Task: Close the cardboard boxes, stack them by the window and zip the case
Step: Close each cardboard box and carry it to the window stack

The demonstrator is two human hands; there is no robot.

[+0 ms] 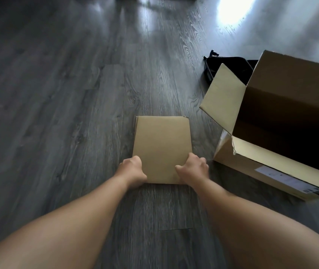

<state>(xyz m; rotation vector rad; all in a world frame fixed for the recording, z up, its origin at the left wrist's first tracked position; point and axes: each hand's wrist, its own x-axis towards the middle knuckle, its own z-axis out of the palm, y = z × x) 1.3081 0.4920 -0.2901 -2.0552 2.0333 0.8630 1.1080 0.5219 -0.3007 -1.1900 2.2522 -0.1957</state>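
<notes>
Now both the left hand (132, 170) and right hand (193, 170) grip the small closed box (161, 146), an open large box (282, 123) and black case (230, 67) beside.

Your hands gripping the small box (161, 148) lying on the floor (58, 94), open box (282, 121) sitting to its right, case (230, 66) lying behind that.

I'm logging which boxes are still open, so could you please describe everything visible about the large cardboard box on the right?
The large cardboard box is plain brown corrugated card and stands open on the grey wood-look floor. Its flaps are splayed outward, one toward the left and one along the near side, whose corner looks torn. The inside is dark, so any contents cannot be seen. A white label sits on its near side. Neither hand touches it; a black case lies behind it.
</notes>
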